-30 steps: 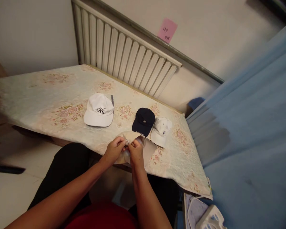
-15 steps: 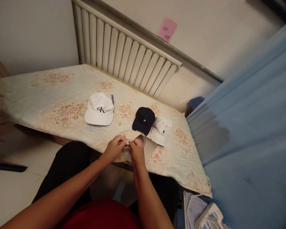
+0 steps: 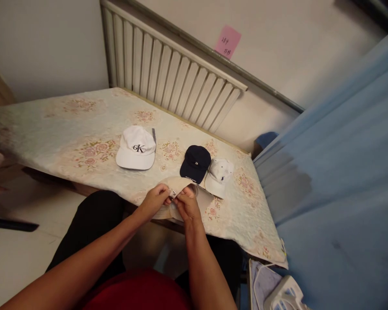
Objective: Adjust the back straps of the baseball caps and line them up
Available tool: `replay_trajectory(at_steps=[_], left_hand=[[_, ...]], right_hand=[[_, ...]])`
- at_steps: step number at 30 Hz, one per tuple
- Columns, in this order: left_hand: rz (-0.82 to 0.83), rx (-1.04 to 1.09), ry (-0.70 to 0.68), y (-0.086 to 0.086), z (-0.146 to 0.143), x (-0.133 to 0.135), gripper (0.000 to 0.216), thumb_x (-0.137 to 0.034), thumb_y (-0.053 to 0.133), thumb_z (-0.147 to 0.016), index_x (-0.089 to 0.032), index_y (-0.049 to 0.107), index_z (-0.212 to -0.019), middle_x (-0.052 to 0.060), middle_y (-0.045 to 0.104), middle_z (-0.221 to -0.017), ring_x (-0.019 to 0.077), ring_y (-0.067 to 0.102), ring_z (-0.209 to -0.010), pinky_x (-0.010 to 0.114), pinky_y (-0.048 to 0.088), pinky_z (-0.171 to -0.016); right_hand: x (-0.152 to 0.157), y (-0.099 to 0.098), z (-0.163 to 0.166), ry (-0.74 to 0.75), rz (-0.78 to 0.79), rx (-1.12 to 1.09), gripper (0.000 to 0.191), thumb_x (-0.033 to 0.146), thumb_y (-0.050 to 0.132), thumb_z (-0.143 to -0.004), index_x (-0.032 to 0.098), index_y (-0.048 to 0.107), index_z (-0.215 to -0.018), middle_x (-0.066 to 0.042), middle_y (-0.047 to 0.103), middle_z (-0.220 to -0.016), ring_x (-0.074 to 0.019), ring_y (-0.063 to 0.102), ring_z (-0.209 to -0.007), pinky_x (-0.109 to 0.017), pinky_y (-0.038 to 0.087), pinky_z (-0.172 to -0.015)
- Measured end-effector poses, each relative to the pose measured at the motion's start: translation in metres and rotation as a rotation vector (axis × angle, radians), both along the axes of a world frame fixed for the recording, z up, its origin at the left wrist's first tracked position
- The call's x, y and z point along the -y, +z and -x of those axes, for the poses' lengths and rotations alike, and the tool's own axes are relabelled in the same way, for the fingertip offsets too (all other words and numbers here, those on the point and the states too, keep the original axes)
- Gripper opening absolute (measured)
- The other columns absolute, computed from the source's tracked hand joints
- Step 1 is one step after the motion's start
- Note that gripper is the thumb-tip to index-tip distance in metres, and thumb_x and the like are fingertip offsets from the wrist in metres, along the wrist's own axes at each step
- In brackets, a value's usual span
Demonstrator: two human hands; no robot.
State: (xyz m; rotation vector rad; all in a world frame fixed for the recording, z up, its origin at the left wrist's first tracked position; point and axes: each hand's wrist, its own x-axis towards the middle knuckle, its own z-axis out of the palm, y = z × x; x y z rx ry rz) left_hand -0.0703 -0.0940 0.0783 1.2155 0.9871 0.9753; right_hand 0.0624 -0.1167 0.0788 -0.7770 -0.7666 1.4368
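Note:
A beige cap (image 3: pixel 206 199) lies at the table's near edge, its brim toward the right and its inside partly showing. At the cap's back strap, my left hand (image 3: pixel 155 200) pinches the end with a small metal buckle (image 3: pixel 173 193). My right hand (image 3: pixel 188 205) is closed on the strap beside the buckle; its fingertips are partly hidden. Just beyond the hands sits a navy cap (image 3: pixel 195 163), touching a white cap with a small dark emblem (image 3: pixel 220 173). Farther left rests a white cap with black letters (image 3: pixel 136 148), with a grey strip (image 3: pixel 154 134) behind it.
A quilted floral cover (image 3: pixel 93 125) spreads over the table. Behind stands a radiator (image 3: pixel 171 69), with a pink note (image 3: pixel 228 41) on the wall above. A blue curtain (image 3: pixel 336 172) hangs at right. A white iron-like appliance (image 3: pixel 285 295) sits low right, with a cord.
My right hand has turned and opened slightly away from the left at the strap. The metal buckle now shows more clearly. The other caps stay put.

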Motion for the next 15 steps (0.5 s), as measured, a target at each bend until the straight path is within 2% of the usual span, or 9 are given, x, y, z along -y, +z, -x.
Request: replay_trajectory(at_steps=[4, 10, 15], left_hand=[[0.019, 0.032, -0.014, -0.0019, 0.0005, 0.0003, 0.021, -0.039, 0.057, -0.077, -0.018, 0.055, -0.074, -0.002, 0.061, -0.059, 0.0145, 0.057, -0.059, 0.028, 0.047, -0.064], [0.051, 0.07, -0.044, -0.0065, 0.0002, 0.0011, 0.022, -0.039, 0.058, -0.077, -0.018, 0.053, -0.073, -0.002, 0.061, -0.057, 0.0136, 0.056, -0.055, 0.028, 0.046, -0.061], [0.054, 0.108, -0.038, -0.007, 0.0006, 0.001, 0.024, -0.04, 0.059, -0.077, -0.018, 0.053, -0.071, -0.002, 0.06, -0.057, 0.0121, 0.054, -0.054, 0.026, 0.044, -0.06]], right_hand=[[-0.0028, -0.0034, -0.0004, 0.012, -0.048, -0.012, 0.036, 0.013, 0.066, -0.062, 0.016, 0.065, -0.098, -0.003, 0.068, -0.086, -0.0139, 0.06, -0.07, -0.025, 0.048, -0.062], [-0.0048, 0.0003, 0.0002, 0.124, -0.042, 0.073, 0.039, 0.012, 0.064, -0.056, 0.017, 0.065, -0.094, -0.003, 0.069, -0.084, -0.0186, 0.063, -0.076, -0.027, 0.05, -0.062], [-0.0063, -0.0009, -0.0029, 0.06, -0.014, 0.097, 0.04, 0.009, 0.064, -0.052, 0.018, 0.065, -0.092, -0.001, 0.07, -0.086, -0.0183, 0.064, -0.083, -0.028, 0.05, -0.074]])
